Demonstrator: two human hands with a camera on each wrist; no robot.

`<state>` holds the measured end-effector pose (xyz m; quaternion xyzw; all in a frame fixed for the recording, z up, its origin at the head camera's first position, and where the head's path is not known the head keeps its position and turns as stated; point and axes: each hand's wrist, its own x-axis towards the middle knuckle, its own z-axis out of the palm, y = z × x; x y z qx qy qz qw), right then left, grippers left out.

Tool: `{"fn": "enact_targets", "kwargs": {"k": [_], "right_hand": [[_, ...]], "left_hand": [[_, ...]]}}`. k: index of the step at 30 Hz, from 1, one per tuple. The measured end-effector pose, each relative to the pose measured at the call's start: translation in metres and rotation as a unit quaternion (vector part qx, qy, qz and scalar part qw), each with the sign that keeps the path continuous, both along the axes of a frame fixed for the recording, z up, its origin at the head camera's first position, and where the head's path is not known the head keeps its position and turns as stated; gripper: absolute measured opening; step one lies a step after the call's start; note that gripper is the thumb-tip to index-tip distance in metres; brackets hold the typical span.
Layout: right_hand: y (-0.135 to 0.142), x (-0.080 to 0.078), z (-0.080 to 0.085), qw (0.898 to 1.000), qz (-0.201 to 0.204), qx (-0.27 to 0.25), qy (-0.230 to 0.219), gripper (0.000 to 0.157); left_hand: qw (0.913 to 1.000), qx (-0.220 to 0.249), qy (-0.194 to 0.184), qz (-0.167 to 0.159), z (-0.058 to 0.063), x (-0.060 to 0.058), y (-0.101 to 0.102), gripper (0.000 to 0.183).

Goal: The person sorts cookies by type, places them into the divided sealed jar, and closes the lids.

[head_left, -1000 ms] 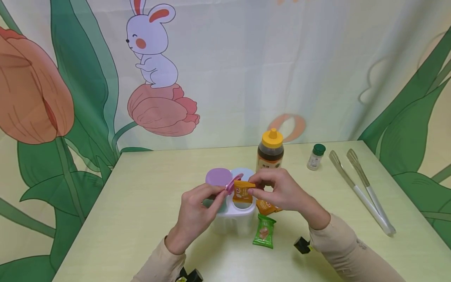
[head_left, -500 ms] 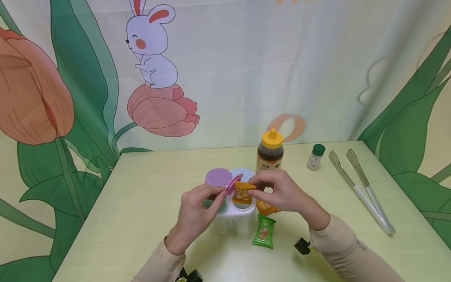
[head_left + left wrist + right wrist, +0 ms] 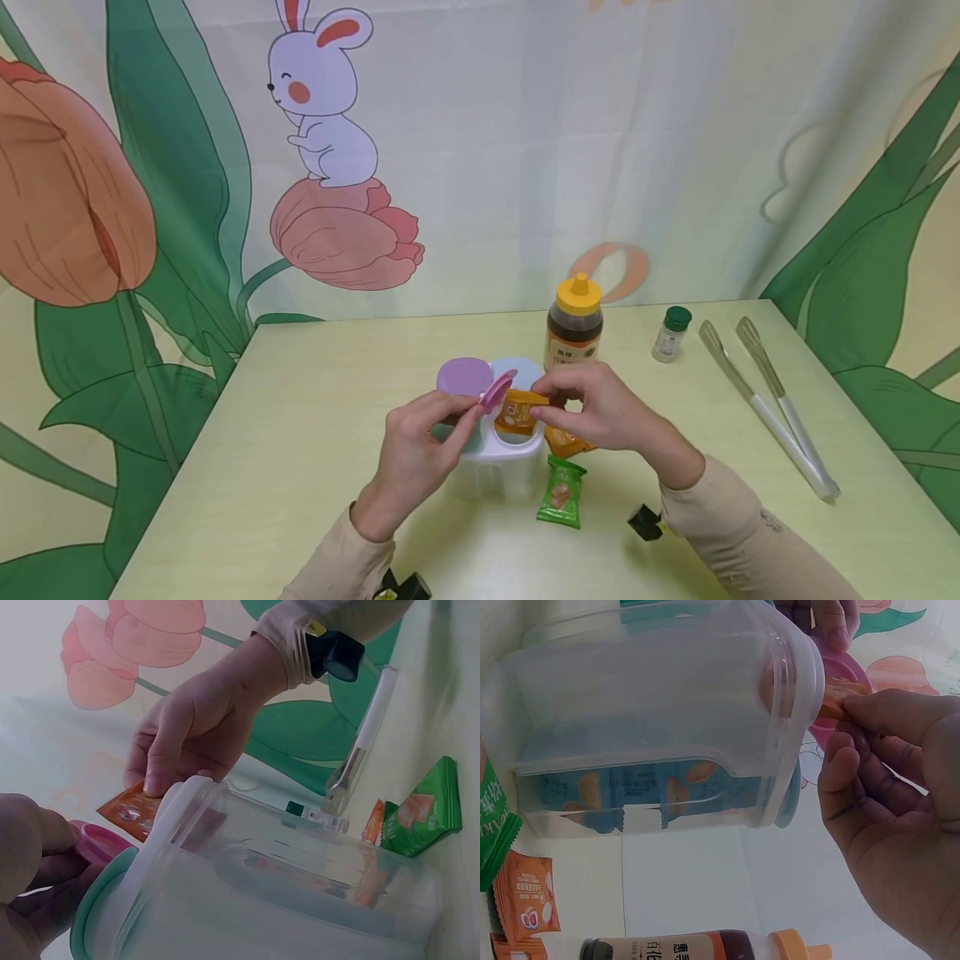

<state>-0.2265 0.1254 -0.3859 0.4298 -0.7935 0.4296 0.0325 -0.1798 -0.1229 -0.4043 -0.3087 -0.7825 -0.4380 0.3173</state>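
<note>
Pink lid [image 3: 497, 392]: pinching it tilted with left hand [image 3: 418, 454]. Orange packet [image 3: 514, 414]: pinching it with right hand [image 3: 597, 407], at round opening [image 3: 516, 437] of clear container [image 3: 497, 479].

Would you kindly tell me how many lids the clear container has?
4: purple lid at back left, light blue lid at back right, pink lid held raised by the left hand, green lid at front left, mostly hidden by that hand in the head view.

Box [image 3: 497, 477] on table [image 3: 322, 417], pkts [image 3: 561, 493] just R; btl [image 3: 574, 327] behind, to R; jar [image 3: 669, 340] R of btl; tongs [image 3: 772, 423] R of jar.
</note>
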Motion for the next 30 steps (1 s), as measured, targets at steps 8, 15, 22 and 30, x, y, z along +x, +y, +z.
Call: {"fn": "enact_targets", "kwargs": {"k": [8, 15, 22, 30], "right_hand": [[-0.0007, -0.0004, -0.0037, 1.0, 0.006, 0.01, 0.012, 0.01], [-0.0008, -0.0019, -0.0054, 1.0, 0.014, -0.003, -0.007, 0.009], [-0.0014, -0.0021, -0.0041, 1.0, 0.024, -0.007, -0.001, 0.01], [0.0009, -0.0029, -0.0057, 1.0, 0.013, 0.004, -0.001, 0.009]], "left_hand": [[0.9999, -0.009, -0.008, 0.001, 0.0033, 0.0005, 0.0008, 0.01], [1.0, -0.008, 0.002, 0.003, 0.0039, 0.0007, 0.0008, 0.009], [0.9997, 0.003, 0.024, -0.003, 0.0016, -0.0007, -0.0004, 0.014], [0.9997, 0.003, 0.023, -0.003, 0.0005, 0.0002, -0.0005, 0.014]]}}
